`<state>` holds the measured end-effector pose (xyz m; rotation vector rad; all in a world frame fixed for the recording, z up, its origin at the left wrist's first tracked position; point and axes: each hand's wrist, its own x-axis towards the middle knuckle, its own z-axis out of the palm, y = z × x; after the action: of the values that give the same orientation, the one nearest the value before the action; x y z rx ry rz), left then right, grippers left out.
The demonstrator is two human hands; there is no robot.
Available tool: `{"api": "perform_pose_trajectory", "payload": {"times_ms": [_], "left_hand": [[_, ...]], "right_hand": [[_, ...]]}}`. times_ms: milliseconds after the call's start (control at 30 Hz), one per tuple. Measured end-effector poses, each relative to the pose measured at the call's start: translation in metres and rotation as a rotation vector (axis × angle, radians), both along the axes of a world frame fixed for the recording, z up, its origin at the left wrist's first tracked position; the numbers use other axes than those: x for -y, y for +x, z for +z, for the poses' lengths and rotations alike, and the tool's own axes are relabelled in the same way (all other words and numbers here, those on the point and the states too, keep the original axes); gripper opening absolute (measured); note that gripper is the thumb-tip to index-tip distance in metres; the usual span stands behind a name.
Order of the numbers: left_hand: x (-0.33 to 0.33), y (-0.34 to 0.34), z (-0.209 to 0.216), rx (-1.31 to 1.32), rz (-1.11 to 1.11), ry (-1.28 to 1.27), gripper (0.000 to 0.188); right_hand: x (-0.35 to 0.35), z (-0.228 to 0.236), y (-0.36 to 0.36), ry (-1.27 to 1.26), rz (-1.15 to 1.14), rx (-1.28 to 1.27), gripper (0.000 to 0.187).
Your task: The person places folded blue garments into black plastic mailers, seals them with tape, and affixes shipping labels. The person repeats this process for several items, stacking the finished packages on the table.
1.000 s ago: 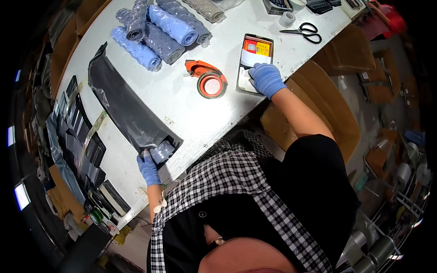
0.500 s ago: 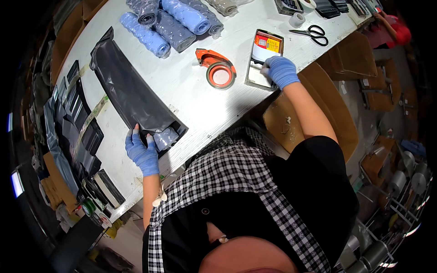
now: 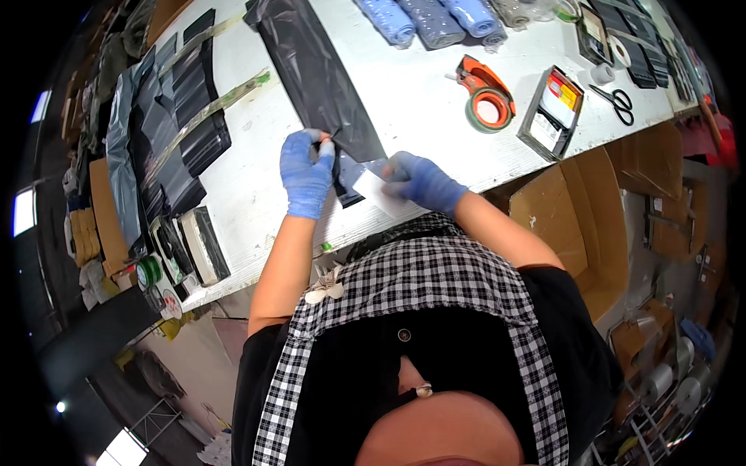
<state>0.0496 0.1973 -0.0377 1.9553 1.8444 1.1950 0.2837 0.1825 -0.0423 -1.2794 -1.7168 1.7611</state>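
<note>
A long black plastic bag [image 3: 315, 70] lies on the white table, its near end toward me. At that end a grey-blue item in clear wrap [image 3: 352, 171] shows from the bag's mouth. My left hand [image 3: 305, 175], in a blue glove with bare fingertips, is closed on the edge of the mouth. My right hand [image 3: 426, 183], gloved the same way and slightly blurred, grips a white card [image 3: 378, 192] close beside the wrapped item. Whether the card touches the item, I cannot tell.
An open box of cards [image 3: 552, 113], an orange tape dispenser [image 3: 487, 97] and black scissors [image 3: 618, 103] lie to the right. Wrapped blue and grey rolls [image 3: 431, 23] are at the back. Black bags [image 3: 190, 93] cover the left side. A cardboard box [image 3: 563, 206] stands below the table's right edge.
My right hand has left the card box and come back to the bag's mouth with a white card. My left hand has shifted to the mouth's edge. The whole view has swung.
</note>
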Motion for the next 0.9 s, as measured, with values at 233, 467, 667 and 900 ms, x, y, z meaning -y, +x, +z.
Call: {"api": "perform_pose_trajectory", "payload": {"times_ms": [233, 467, 667, 900], "left_hand": [[-0.004, 0.003, 0.01, 0.199, -0.007, -0.211, 0.013], [0.026, -0.011, -0.003, 0.026, -0.044, -0.151, 0.046], [0.068, -0.025, -0.09, 0.392, 0.234, -0.613, 0.082], [0.059, -0.014, -0.056, 0.849, 0.085, -0.952, 0.068]], "right_hand": [[-0.011, 0.001, -0.065, 0.217, -0.412, 0.189, 0.019], [0.048, -0.008, -0.068, 1.112, -0.259, 0.535, 0.047], [0.01, -0.003, -0.072, 1.057, -0.268, 0.458, 0.049], [0.084, -0.081, -0.019, 0.96, 0.092, 0.091, 0.03]]}}
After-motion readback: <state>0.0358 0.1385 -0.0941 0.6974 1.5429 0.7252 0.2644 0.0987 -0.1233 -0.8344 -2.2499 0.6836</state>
